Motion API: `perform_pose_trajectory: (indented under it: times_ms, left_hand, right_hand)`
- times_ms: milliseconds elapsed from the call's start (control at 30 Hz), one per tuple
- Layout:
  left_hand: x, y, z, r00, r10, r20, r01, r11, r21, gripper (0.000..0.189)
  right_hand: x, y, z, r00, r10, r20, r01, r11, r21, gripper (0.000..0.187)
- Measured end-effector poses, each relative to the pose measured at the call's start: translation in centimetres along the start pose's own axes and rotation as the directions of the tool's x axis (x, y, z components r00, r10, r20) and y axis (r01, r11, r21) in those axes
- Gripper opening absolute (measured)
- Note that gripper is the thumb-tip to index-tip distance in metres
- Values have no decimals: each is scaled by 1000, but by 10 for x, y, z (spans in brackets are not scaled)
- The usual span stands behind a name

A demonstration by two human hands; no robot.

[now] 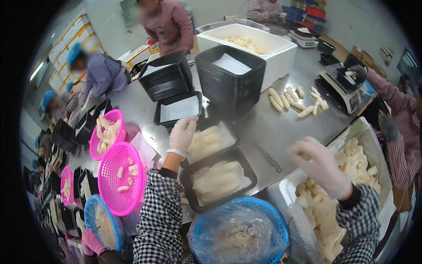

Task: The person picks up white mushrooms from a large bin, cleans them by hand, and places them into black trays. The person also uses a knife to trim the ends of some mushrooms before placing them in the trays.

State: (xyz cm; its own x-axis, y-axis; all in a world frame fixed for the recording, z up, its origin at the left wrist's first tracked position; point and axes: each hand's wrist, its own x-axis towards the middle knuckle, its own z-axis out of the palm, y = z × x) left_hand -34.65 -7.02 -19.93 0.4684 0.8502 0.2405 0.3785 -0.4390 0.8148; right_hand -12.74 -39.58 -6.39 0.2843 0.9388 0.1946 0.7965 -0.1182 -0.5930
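My left hand (182,136), in a thin translucent glove, is at the near edge of a black plastic tray (178,109) lined with a white sheet; its fingertips meet at the rim, and whether they grip it I cannot tell. Just right of that hand lies a tray of pale bamboo fungus (207,140). Nearer me, another black tray (217,180) holds more pale pieces with netted skirts. My right hand (318,165), gloved and blurred, hovers above the near edge of a foam box full of bamboo fungus (357,161); its fingers are curled and what they hold is unclear. A knife (268,158) lies between my hands.
Stacked black trays (230,79) and a white foam box (280,61) stand behind. Loose pale pieces (293,99) lie on the steel table. Pink baskets (120,178) stand left, a plastic-lined blue basket (239,231) in front. A co-worker's gloved hand (356,73) is at a scale (343,89).
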Motion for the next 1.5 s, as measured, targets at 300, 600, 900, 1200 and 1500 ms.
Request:
perform_pose_trajectory:
  times_ms: [300,600,900,1200,1500]
  left_hand:
    - [-80,41,-19,976,-217,-18,185,868,-462,22]
    - [-130,19,-33,919,-394,-8,336,795,-505,21]
    - [-144,69,-51,899,-408,158,347,445,-825,29]
    - [-156,121,-61,880,-76,469,474,190,-860,45]
    - [-168,117,-55,938,-103,330,334,29,-942,58]
  right_hand:
    - [192,35,191,880,-349,322,460,797,-391,15]
    - [209,10,219,887,-18,462,292,797,-529,39]
    - [157,-57,113,720,-20,694,-440,760,478,27]
    - [76,-122,71,597,-76,799,-728,369,578,34]
    - [94,26,68,927,307,214,-251,935,-252,29]
